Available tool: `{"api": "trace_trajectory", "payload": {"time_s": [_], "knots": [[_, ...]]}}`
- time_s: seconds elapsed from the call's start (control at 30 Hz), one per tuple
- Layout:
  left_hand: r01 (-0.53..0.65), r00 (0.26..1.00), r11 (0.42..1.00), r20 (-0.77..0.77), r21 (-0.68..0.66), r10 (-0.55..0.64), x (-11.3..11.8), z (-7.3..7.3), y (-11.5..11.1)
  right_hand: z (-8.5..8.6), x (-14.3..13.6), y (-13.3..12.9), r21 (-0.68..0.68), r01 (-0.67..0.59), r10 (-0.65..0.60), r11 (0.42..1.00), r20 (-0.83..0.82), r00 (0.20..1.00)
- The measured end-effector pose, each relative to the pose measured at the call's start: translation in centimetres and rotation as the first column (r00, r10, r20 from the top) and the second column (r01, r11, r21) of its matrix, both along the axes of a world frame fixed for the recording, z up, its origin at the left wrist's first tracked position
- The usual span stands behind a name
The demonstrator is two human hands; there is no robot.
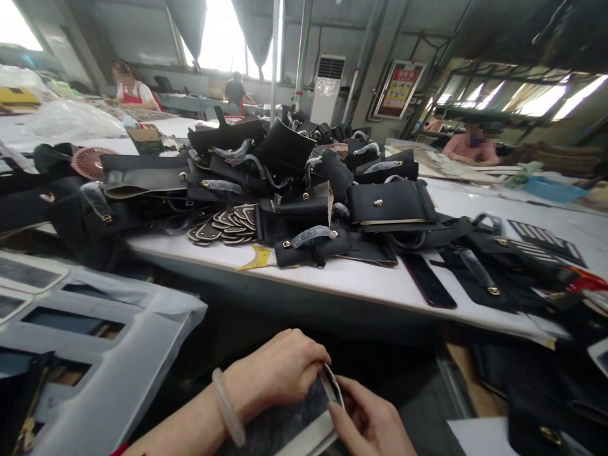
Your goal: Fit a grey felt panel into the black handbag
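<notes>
Pretty smooth, matt black leather-look bags (392, 204) piled beyond the hands, with shiny gold-coloured metal clasps (379, 202) and crinkly clear plastic wrap (313, 235) on the handles. Tabletop (199, 256) under them looks smooth and white. Phone (430, 280) ahead of the right hand (373, 418) is glossy black. Left wrist's got a smooth, milky bangle (228, 407).

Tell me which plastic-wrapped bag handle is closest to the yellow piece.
The handle on the black bag near the table's front edge, just right of the yellow piece; the other wrapped handles lie farther away.
</notes>
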State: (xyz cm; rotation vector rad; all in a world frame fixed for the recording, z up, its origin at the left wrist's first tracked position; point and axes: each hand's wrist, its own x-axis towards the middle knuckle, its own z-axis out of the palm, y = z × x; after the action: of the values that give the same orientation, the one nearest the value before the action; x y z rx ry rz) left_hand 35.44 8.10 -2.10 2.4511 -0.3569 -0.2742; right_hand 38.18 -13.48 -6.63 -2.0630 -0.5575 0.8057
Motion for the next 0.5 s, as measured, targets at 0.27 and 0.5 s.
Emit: {"api": "trace_trajectory", "payload": {"time_s": [0.27, 0.5], "knots": [[0.097, 0.994, 0.995, 0.043, 0.027, -0.098, 0.4, -0.1, 0.4, 1.7, 0.0, 1.5, -0.126, -0.045, 0.06, 0.991, 0.121, 0.991], [0.132, 0.989, 0.991, 0.057, 0.032, -0.134, 0.3, -1.4, 0.1, 0.4, -0.9, 1.1, -0.102, -0.041, 0.056, 0.994, 0.153, 0.987]]}}
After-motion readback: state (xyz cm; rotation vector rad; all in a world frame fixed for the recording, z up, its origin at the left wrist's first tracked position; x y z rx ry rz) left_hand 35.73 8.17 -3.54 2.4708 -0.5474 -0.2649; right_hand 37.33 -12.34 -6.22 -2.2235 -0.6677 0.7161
